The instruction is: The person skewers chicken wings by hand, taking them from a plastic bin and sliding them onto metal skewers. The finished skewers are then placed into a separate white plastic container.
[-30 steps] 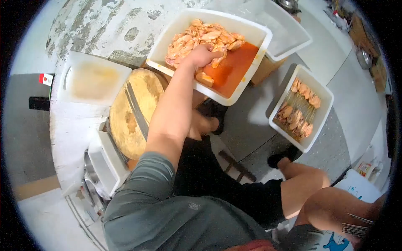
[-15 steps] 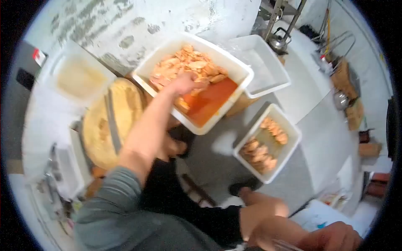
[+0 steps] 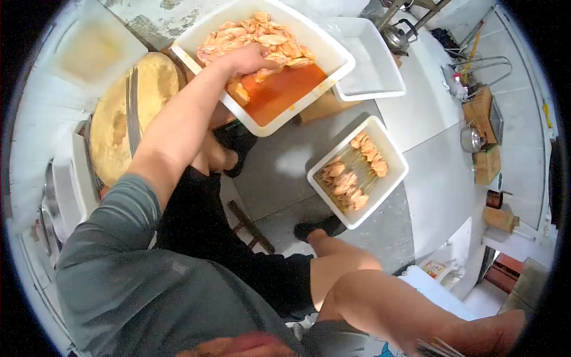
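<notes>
Hands, two in view. Left hand (image 3: 247,59): inside one large white tub (image 3: 300,122), at the edge of a heap of orange-coated meat pieces (image 3: 256,35), beside red-orange liquid (image 3: 285,89). Fingers curled downward, tips hidden among pieces; hold on any one piece cannot be told. Right hand (image 3: 502,330): blurred, at lower right, fingers closed around several thin sticks (image 3: 441,347); exact stick count unreadable. Second white tub (image 3: 372,59): one, just beside the first. Third white tub (image 3: 389,184): one, lower right of the other two, holding two groups of skewered meat (image 3: 348,187). Round chopping block (image 3: 110,137): one, bearing one dark strip (image 3: 132,107). Cutting board (image 3: 98,47): one, stained, near the block. Kettle (image 3: 395,38): one. Lidded pot (image 3: 471,140): one. Dark shoes: two visible, on grey floor (image 3: 273,172).
</notes>
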Action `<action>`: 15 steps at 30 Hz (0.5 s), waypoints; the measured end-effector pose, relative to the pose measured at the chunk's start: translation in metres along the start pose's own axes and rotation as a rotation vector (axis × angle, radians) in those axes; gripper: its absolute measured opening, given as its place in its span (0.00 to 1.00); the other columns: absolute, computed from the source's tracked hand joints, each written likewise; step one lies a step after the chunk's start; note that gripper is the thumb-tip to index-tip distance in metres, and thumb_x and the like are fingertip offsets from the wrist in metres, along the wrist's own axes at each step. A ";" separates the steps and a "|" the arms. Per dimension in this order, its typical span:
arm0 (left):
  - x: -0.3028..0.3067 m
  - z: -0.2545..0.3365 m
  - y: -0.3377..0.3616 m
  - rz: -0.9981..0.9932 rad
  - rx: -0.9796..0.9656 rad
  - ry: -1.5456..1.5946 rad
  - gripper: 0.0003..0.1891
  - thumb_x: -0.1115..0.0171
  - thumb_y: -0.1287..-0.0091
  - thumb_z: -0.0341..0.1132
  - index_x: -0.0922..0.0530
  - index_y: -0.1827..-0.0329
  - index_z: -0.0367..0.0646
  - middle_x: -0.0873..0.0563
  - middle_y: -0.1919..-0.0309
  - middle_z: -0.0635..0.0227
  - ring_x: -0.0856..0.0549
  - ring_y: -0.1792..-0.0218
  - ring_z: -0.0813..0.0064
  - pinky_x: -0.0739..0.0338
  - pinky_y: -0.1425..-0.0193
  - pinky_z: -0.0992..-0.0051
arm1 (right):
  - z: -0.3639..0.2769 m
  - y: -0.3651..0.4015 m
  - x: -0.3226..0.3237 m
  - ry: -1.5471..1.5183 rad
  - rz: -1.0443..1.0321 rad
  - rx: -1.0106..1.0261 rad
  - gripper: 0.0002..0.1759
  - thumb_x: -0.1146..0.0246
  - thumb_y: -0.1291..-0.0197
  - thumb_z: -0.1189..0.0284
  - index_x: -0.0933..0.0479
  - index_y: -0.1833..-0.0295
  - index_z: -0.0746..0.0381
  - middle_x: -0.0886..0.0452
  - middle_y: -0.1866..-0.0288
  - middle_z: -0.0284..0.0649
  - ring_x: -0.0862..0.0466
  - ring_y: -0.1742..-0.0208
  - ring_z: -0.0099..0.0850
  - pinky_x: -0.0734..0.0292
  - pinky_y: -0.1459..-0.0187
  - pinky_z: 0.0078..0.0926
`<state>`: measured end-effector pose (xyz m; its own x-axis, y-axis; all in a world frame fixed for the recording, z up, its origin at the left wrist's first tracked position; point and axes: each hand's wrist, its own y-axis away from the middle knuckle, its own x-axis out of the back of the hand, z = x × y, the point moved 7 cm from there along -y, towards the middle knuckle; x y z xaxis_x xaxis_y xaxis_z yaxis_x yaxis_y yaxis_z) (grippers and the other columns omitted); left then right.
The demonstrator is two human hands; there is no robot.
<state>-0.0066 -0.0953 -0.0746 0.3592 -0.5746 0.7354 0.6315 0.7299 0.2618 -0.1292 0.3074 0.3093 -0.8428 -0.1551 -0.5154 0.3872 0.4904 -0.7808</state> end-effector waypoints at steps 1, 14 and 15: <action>-0.004 0.003 0.002 -0.014 0.020 -0.005 0.24 0.33 0.44 0.55 0.24 0.74 0.38 0.20 0.78 0.61 0.23 0.75 0.71 0.27 0.67 0.68 | -0.004 0.000 -0.001 -0.002 -0.028 0.027 0.17 0.51 0.52 0.85 0.41 0.84 0.53 0.39 0.85 0.24 0.37 0.85 0.17 0.44 0.82 0.17; 0.011 0.013 0.005 0.052 0.002 -0.066 0.23 0.33 0.43 0.54 0.21 0.69 0.39 0.19 0.73 0.62 0.21 0.73 0.70 0.25 0.64 0.68 | -0.038 0.003 0.026 -0.033 -0.118 -0.153 0.13 0.47 0.37 0.74 0.34 0.76 0.58 0.31 0.81 0.28 0.32 0.83 0.19 0.36 0.81 0.15; 0.008 0.010 0.003 0.070 0.001 -0.053 0.23 0.33 0.42 0.53 0.21 0.69 0.38 0.19 0.73 0.62 0.21 0.72 0.71 0.25 0.64 0.69 | -0.026 0.017 0.044 -0.036 0.027 -0.200 0.09 0.47 0.36 0.72 0.33 0.71 0.59 0.31 0.80 0.29 0.34 0.83 0.19 0.37 0.81 0.15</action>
<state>-0.0084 -0.0938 -0.0611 0.3653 -0.5018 0.7840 0.6053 0.7679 0.2094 -0.1693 0.3313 0.2825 -0.8180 -0.1684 -0.5501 0.3244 0.6546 -0.6828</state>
